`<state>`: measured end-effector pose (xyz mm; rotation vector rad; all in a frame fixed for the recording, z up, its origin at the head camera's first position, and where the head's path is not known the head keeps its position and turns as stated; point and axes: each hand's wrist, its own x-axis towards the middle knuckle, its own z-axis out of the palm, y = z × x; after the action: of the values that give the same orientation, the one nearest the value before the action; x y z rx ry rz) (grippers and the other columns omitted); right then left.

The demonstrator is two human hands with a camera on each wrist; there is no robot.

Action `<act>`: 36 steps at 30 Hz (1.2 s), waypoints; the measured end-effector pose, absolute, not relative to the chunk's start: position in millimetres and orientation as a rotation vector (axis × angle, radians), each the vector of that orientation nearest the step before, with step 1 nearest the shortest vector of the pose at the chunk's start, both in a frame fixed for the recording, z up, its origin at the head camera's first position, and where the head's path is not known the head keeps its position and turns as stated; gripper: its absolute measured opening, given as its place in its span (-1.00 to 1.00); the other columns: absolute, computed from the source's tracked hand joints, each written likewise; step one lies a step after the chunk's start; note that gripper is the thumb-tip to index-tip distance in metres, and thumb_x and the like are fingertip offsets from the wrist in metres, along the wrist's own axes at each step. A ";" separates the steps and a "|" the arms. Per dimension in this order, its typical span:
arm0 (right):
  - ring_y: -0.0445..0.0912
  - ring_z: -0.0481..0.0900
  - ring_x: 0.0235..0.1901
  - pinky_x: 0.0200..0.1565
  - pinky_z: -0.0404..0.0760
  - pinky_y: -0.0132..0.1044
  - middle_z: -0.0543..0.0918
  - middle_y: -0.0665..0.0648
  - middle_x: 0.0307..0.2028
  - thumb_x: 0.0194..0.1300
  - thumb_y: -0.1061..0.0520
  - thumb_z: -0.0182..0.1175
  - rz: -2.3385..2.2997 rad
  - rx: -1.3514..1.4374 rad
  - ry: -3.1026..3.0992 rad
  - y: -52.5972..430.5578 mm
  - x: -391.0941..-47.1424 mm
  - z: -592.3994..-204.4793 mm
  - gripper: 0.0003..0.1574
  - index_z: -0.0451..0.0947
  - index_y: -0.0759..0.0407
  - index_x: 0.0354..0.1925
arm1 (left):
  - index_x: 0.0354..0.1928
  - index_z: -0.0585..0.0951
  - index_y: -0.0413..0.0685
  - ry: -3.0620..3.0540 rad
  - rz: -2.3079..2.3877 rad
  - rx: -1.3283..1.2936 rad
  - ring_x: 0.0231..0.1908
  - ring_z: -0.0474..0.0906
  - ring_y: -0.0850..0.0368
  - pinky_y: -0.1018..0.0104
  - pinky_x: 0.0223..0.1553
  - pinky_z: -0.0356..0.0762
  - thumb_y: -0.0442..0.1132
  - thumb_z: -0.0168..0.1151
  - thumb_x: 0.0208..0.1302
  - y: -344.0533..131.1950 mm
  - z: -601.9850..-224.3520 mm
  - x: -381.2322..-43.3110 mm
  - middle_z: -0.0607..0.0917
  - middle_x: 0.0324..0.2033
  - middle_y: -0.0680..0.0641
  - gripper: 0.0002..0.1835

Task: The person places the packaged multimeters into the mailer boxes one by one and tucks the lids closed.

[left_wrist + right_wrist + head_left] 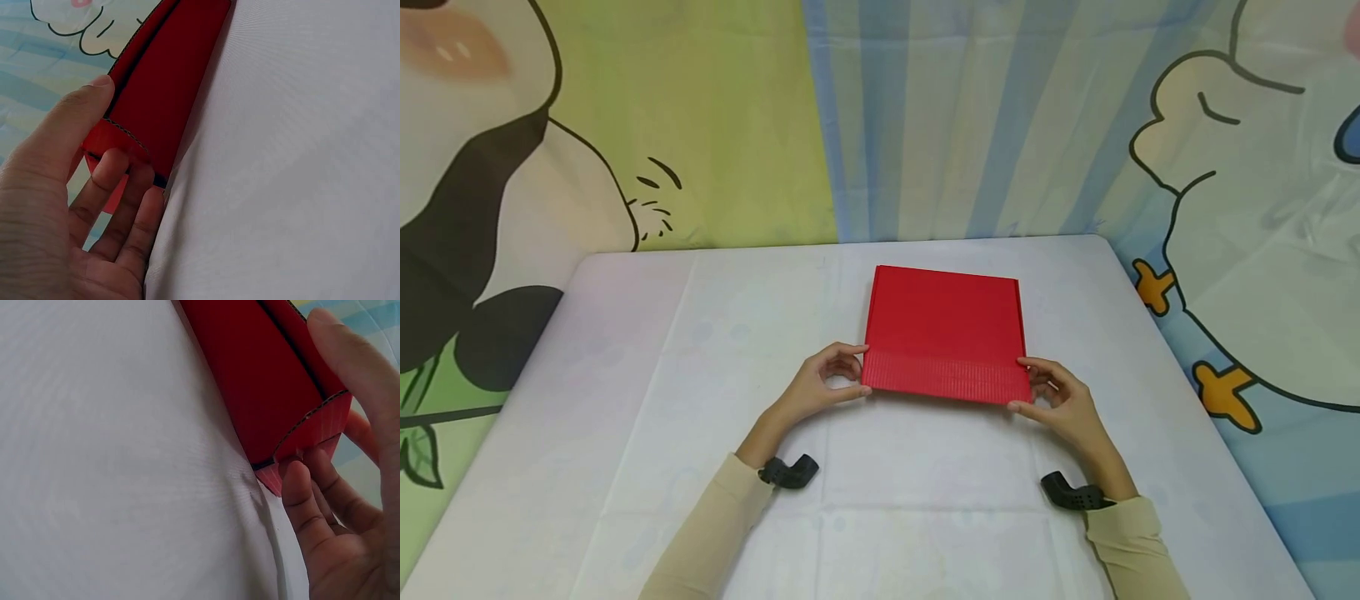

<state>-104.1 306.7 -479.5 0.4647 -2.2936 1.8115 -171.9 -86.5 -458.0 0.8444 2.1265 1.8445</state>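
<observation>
A flat red cardboard box (947, 325) lies near the middle of the table, its front strip finely ridged. By its left front corner my left hand (820, 379) grips it, thumb at the front edge and fingers along the side. My right hand (1063, 404) holds the opposite front corner in the same way. Up close in the left wrist view, the box (172, 81) shows a corrugated flap edge beside my fingertips (112, 165). In the right wrist view, the fingers (299, 481) touch the end flap of the box (250, 375), with the thumb at its upper edge.
A white cloth (925, 533) with fold lines covers the table. Behind it hangs a curtain (715, 125) printed with cartoon animals and stripes. A black wrist device is strapped on each wrist, left (790, 472) and right (1072, 492).
</observation>
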 end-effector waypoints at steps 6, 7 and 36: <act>-0.19 0.51 -0.28 -0.29 0.57 -0.53 0.48 0.22 -0.15 -0.17 0.66 0.38 1.844 0.478 -2.288 307.6 -104.5 -480.0 -0.14 0.38 0.54 0.18 | 0.17 0.46 -0.39 2.135 1.844 0.867 -0.21 0.53 -0.28 0.12 -0.06 0.61 -0.56 0.43 0.00 -85.0 -459.2 -172.3 0.58 -0.26 -0.34 -0.38; -0.19 0.50 -0.30 -0.32 0.55 -0.53 0.46 0.24 -0.16 -0.16 0.66 0.37 1.859 0.491 -2.282 307.5 -104.8 -479.8 -0.14 0.36 0.55 0.18 | 0.17 0.46 -0.39 2.138 1.841 0.870 -0.21 0.53 -0.28 0.11 -0.06 0.61 -0.56 0.43 0.00 -84.9 -458.8 -172.3 0.59 -0.26 -0.34 -0.37; -0.18 0.59 -0.34 -0.31 0.60 -0.50 0.53 0.05 -0.09 -0.09 0.63 0.35 1.917 0.462 -2.293 308.3 -100.6 -477.2 -0.18 0.39 0.52 0.20 | 0.20 0.45 -0.35 2.132 1.822 0.836 -0.12 0.53 -0.14 0.04 -0.01 0.59 -0.55 0.42 0.02 -85.9 -457.2 -172.2 0.56 -0.16 -0.26 -0.37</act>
<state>-100.6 308.3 -477.2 0.4621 -2.2928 1.9165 -172.2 -85.9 -457.2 0.8363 2.1322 1.8219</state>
